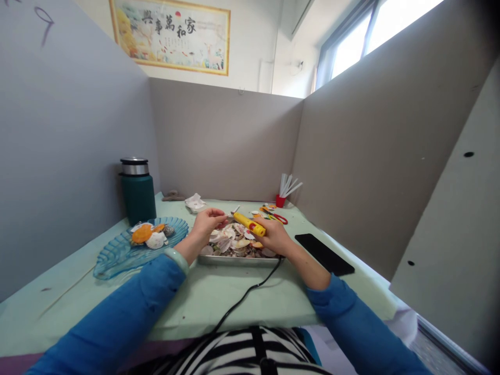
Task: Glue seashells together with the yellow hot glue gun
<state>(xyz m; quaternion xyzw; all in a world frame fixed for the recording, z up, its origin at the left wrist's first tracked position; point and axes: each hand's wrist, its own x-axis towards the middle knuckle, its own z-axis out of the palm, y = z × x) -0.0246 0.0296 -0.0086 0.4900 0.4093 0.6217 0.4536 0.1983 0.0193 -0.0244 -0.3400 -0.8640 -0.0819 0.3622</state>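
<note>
My right hand (274,235) is wrapped round a yellow hot glue gun (249,224), whose nose points up and left toward my other hand. A black cord (250,289) runs from it down to the table's front edge. My left hand (208,225) is closed in a pinch near the gun's front end; whatever is between the fingertips is too small to make out. Beneath both hands lies a metal tray (234,260) heaped with seashells (230,241), mostly white and pinkish with some orange. The hands hide part of the tray's far side.
A blue shell-shaped dish (113,259) with orange and white shells stands at left, before a green bottle (138,195). Behind the tray are crumpled tissue (195,202), scissors (278,216) and a red cup (280,201) of glue sticks. A black phone (324,253) lies at right. Grey partitions (226,140) enclose the table.
</note>
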